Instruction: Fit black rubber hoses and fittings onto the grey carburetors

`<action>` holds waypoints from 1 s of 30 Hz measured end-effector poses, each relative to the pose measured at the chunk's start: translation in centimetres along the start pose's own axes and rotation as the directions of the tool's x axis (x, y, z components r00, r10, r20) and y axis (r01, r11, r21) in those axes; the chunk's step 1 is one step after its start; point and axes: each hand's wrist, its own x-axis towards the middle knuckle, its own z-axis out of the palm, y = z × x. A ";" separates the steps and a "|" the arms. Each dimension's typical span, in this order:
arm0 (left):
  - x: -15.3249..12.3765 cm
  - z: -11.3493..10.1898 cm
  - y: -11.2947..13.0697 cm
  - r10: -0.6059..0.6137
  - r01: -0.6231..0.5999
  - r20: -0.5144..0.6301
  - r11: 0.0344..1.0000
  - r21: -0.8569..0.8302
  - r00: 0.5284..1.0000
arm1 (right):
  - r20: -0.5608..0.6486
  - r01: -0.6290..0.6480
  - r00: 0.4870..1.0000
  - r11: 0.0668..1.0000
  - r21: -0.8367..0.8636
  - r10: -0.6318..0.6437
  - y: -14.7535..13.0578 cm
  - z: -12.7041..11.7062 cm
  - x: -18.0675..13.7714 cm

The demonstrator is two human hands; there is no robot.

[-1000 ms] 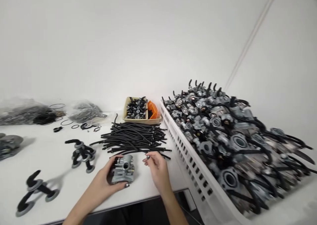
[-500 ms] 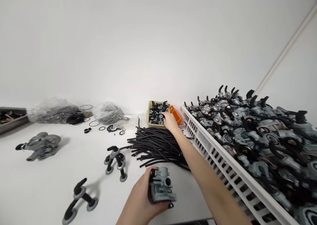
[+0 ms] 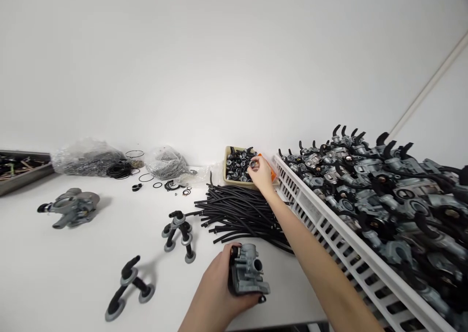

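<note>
My left hand (image 3: 215,290) is wrapped round a grey metal carburetor (image 3: 248,271) at the lower middle, just above the white table. My right hand (image 3: 262,173) reaches to a beige basket (image 3: 234,181) full of small black-and-grey caps (image 3: 238,162). Its fingers are closed on one small round cap (image 3: 253,164) at the basket's right side. Below that basket lies a pile of black rubber hoses (image 3: 237,215), partly under my right forearm.
A white slatted crate (image 3: 329,229) heaped with carburetors (image 3: 365,176) fills the right side. An orange basket (image 3: 273,173) stands beside the beige one. Black-and-grey capped elbows (image 3: 129,285), another carburetor (image 3: 75,207), plastic bags (image 3: 166,162) and rubber rings (image 3: 146,177) lie left.
My right hand has drawn up slightly out of the basket, with a small cap now between its fingers. The view has shifted a little left; my left hand still holds the carburetor.
</note>
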 end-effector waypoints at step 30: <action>0.4 0.7 -2.8 0.082 -0.070 -0.035 0.963 0.262 0.996 | 0.226 -0.394 0.903 0.492 0.776 0.366 -4.7 -4.9 -24.6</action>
